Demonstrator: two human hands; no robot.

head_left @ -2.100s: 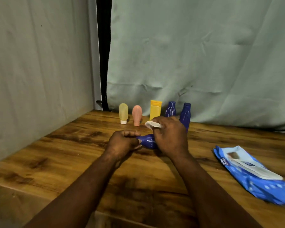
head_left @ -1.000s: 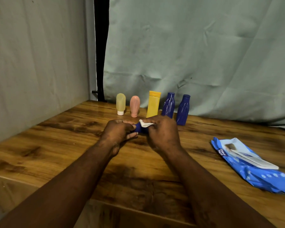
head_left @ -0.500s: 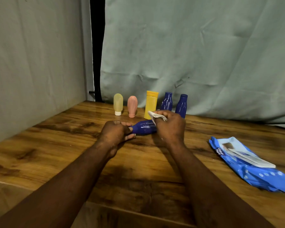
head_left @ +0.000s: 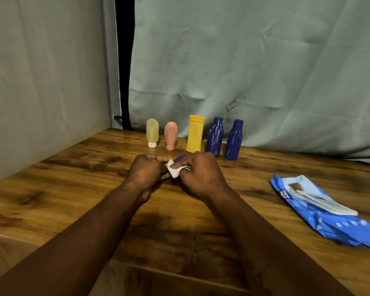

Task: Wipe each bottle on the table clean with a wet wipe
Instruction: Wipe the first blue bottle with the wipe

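The left hand (head_left: 146,171) grips one end of the blue bottle (head_left: 178,159), low over the table (head_left: 73,189); the right hand (head_left: 201,176), pinching the wipe (head_left: 174,170), has slid back leftward since half a second ago, covering most of it. Judged: another stroke, wiping unfinished
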